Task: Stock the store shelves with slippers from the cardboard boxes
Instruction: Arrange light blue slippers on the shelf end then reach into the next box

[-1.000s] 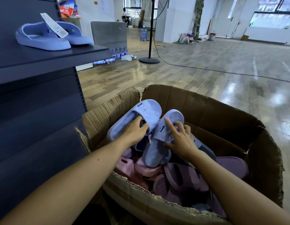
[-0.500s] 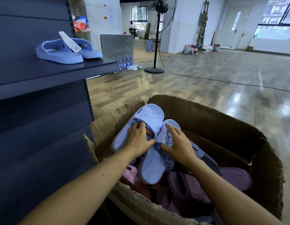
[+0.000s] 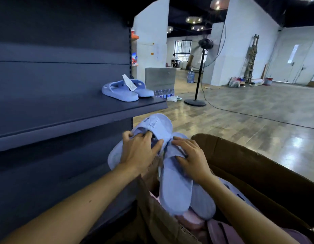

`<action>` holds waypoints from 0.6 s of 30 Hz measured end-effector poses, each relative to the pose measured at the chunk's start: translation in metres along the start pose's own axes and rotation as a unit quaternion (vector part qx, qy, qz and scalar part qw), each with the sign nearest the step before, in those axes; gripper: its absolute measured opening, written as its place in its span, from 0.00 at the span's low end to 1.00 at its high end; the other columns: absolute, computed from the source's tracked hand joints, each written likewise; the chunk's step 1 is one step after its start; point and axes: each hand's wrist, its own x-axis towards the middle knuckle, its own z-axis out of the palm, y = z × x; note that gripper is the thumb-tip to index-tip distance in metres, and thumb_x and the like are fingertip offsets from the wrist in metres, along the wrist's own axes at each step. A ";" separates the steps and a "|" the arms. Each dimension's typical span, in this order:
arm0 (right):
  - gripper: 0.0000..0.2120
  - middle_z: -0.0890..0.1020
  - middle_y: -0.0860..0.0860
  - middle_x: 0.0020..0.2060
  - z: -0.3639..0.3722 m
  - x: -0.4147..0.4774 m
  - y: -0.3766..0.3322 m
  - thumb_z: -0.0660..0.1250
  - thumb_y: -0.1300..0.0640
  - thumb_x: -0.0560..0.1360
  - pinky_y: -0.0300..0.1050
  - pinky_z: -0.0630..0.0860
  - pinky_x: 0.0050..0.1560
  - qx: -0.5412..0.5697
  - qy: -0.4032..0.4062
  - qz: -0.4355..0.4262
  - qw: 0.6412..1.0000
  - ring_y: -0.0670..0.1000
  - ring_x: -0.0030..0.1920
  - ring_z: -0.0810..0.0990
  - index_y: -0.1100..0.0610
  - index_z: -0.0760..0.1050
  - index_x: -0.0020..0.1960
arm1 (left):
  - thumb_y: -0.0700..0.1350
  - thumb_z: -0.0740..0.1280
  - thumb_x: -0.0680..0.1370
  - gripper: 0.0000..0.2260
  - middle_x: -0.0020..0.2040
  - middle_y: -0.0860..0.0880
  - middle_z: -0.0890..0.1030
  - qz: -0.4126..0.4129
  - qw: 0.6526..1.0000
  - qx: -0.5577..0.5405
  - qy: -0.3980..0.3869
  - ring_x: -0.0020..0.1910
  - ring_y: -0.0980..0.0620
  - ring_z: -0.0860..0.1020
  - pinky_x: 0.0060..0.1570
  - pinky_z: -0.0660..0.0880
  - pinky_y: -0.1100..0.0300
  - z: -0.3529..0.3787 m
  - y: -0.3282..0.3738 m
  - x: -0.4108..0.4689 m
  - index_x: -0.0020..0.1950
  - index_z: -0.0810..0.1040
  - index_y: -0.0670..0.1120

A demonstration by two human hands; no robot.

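Two light blue slippers are lifted above the open cardboard box (image 3: 254, 173). My left hand (image 3: 138, 152) grips the strap of the left blue slipper (image 3: 156, 125), whose toe points up toward the shelf edge. My right hand (image 3: 191, 155) holds the right blue slipper (image 3: 175, 187) across its strap, heel hanging over the box. Pink slippers (image 3: 193, 221) lie inside the box below. A tagged pair of blue slippers (image 3: 124, 92) stands on the dark shelf (image 3: 82, 110) near its right end.
The dark shelving unit fills the left side, with its back panel (image 3: 61, 71) behind the shelf. A standing fan (image 3: 196, 101) with a floor cable, water bottles (image 3: 164, 93) and a grey block (image 3: 160, 79) stand on the wood floor beyond.
Both hands have lifted the two blue slippers up out of the box toward the shelf. My view has tilted up, and the shelf now sits close above the slippers.
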 end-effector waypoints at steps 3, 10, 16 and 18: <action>0.17 0.83 0.54 0.54 0.003 0.049 -0.040 0.62 0.59 0.68 0.42 0.72 0.57 0.017 0.052 -0.071 0.996 0.55 0.55 0.79 0.60 0.80 0.55 | 0.59 0.54 0.76 0.20 0.34 0.45 0.82 -0.040 0.997 0.019 0.070 0.37 0.44 0.79 0.46 0.55 0.53 -0.046 -0.033 0.015 0.42 0.76 0.45; 0.11 0.84 0.55 0.47 0.037 0.166 -0.145 0.65 0.56 0.69 0.49 0.74 0.49 -0.004 0.142 -0.170 0.975 0.61 0.47 0.81 0.58 0.83 0.47 | 0.59 0.52 0.80 0.20 0.58 0.44 0.78 -0.186 0.980 0.064 -0.019 0.60 0.43 0.73 0.55 0.59 0.53 -0.129 -0.136 0.057 0.58 0.73 0.47; 0.18 0.68 0.54 0.65 0.088 0.206 -0.192 0.54 0.50 0.81 0.52 0.68 0.55 -0.226 -0.071 -0.030 0.971 0.59 0.67 0.65 0.56 0.67 0.67 | 0.58 0.47 0.81 0.19 0.69 0.51 0.70 -0.208 0.953 0.060 -0.211 0.67 0.47 0.68 0.64 0.64 0.51 -0.117 -0.194 0.042 0.66 0.68 0.56; 0.17 0.67 0.54 0.66 0.107 0.222 -0.199 0.52 0.52 0.81 0.51 0.69 0.52 -0.241 -0.095 -0.018 0.966 0.58 0.67 0.64 0.55 0.67 0.68 | 0.54 0.47 0.82 0.19 0.68 0.49 0.72 -0.209 0.956 0.027 -0.202 0.66 0.47 0.70 0.65 0.65 0.50 -0.110 -0.206 0.049 0.65 0.70 0.52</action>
